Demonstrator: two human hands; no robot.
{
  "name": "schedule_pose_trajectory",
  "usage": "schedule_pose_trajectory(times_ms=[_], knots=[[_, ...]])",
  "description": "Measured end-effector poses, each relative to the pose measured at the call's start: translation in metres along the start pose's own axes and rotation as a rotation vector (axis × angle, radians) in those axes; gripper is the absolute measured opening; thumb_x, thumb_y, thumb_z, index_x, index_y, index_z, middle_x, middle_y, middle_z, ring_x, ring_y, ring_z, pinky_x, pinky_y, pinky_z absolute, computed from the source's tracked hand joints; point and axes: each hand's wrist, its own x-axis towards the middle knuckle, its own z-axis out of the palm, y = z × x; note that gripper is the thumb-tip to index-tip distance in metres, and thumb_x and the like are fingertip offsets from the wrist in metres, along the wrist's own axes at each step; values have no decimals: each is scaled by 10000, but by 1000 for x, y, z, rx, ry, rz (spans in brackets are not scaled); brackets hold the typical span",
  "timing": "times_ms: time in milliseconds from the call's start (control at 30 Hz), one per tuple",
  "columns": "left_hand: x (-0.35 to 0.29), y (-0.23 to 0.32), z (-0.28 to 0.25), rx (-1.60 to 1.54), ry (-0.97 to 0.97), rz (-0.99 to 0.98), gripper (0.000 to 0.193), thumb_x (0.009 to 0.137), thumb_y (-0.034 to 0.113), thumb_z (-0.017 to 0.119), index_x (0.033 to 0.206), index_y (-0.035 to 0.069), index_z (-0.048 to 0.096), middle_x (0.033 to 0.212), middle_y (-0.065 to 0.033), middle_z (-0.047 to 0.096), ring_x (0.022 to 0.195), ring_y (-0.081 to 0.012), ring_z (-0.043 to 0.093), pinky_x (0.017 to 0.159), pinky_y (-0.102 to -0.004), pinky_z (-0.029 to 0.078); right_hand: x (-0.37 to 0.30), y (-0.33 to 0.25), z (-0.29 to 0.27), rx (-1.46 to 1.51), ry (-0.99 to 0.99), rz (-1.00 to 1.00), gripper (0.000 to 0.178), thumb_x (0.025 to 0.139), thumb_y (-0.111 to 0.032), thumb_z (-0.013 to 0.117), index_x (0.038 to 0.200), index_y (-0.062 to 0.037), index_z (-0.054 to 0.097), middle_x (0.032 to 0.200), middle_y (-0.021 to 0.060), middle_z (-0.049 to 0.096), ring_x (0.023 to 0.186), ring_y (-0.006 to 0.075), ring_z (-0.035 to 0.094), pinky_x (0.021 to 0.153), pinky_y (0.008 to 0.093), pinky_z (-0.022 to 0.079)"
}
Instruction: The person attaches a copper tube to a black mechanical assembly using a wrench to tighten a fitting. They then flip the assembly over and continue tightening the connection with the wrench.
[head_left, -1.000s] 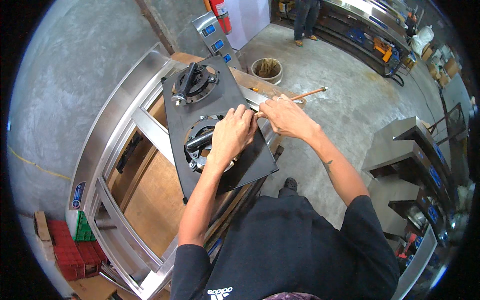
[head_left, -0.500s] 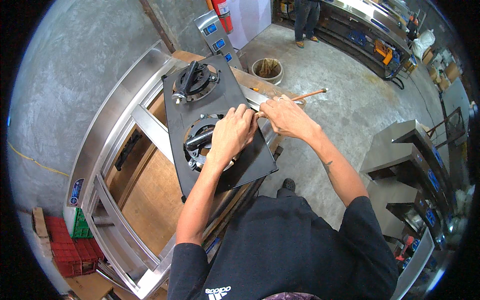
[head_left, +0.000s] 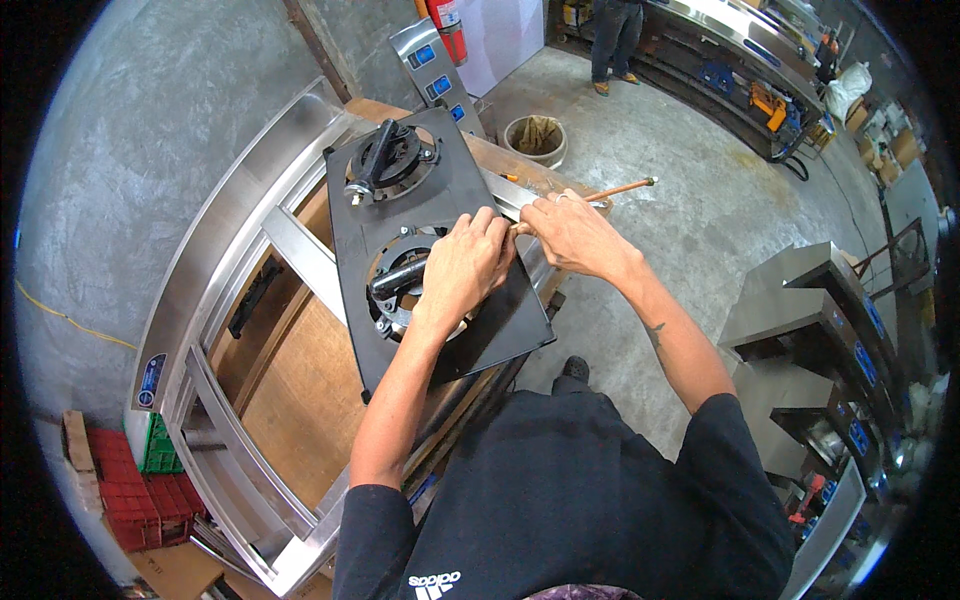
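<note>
A black two-burner stove plate [head_left: 487, 343] lies tilted on a stainless steel frame [head_left: 318, 262]. Its far burner [head_left: 393, 160] is in full view, while my left hand [head_left: 466, 262] partly covers the near burner [head_left: 398, 280]. The left fingers curl down at the plate's right edge, closed around something their tips hide. Just beyond that edge my right hand [head_left: 575, 234] is closed, with a thin copper tube [head_left: 622, 189] sticking out past it to the right. A small brass-coloured end [head_left: 520, 229] shows between the two hands.
A wooden board [head_left: 300, 400] shows inside the frame. Beyond the bench stand a waste bin [head_left: 536, 140], a panel with blue labels [head_left: 436, 80] and a fire extinguisher [head_left: 449, 32]. Steel units [head_left: 790, 320] stand at right. Another person's legs [head_left: 614, 45] are at the back.
Both hands keep almost the same place and grip. The view has shifted very slightly; the stove plate and tube look unmoved.
</note>
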Motion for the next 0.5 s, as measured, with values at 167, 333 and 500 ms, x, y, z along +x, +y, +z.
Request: schedule_pose_trajectory(times_ms=[167,333,500], knots=[[1,-3,-8,-126,4,-20,311,979,228,736,1201,30,645,1123,-159,654,1032,-370,685,851,-474,586,-2,1,-1,42,17,19,167,1004,-177,624,1094,-38,649,1040,171,705,1052,363,684,978,508,474],[0,-17,-18,-214,-113,-81,604,906,332,842,1358,12,600,1234,-211,677,1172,-414,671,965,-485,566,-25,27,-14,-92,128,80,238,1070,-287,591,1152,-87,689,1094,115,654,1151,292,633,999,501,428],[2,-20,-16,-263,-196,-126,672,885,406,865,1346,-15,616,1288,-250,703,1189,-423,686,999,-484,557,-47,58,-28,-118,135,161,196,1068,-264,602,1088,-108,718,1001,84,664,1012,276,610,942,456,431]])
